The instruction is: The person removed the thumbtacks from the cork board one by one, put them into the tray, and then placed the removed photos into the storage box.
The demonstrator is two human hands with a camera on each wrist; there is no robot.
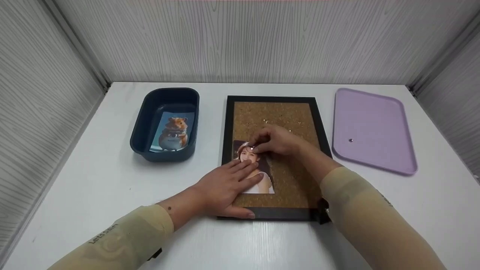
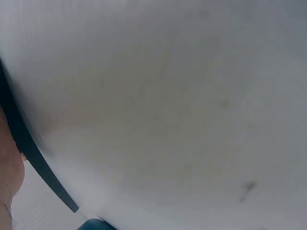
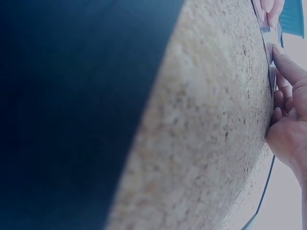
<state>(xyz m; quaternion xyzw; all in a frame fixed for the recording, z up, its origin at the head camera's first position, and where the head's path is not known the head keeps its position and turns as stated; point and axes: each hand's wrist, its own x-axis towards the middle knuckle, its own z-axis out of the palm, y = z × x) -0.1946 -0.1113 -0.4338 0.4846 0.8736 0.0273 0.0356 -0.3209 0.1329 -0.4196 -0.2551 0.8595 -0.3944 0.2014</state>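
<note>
A photo print [image 1: 267, 183] of a person lies on the cork board [image 1: 296, 183], which has a black frame. Flat across the photo rests my left hand [image 1: 225, 183], fingers spread, its thumb over the frame's lower edge. At the photo's top, my right hand [image 1: 275, 141] has its thumb and fingers curled together around a small shiny pushpin [image 1: 252, 149], mostly hidden by the fingertips. In the right wrist view, the right hand [image 3: 292, 110] shows at the right edge against the cork. Only a sliver of the left hand [image 2: 9, 163] appears in the left wrist view.
Left of the board stands a dark blue bin [image 1: 137, 131] holding a hamster picture [image 1: 173, 133]. A lilac tray [image 1: 371, 116] with one small pin [image 1: 351, 140] lies to the right. Several tiny shiny pins [image 1: 266, 121] dot the upper cork.
</note>
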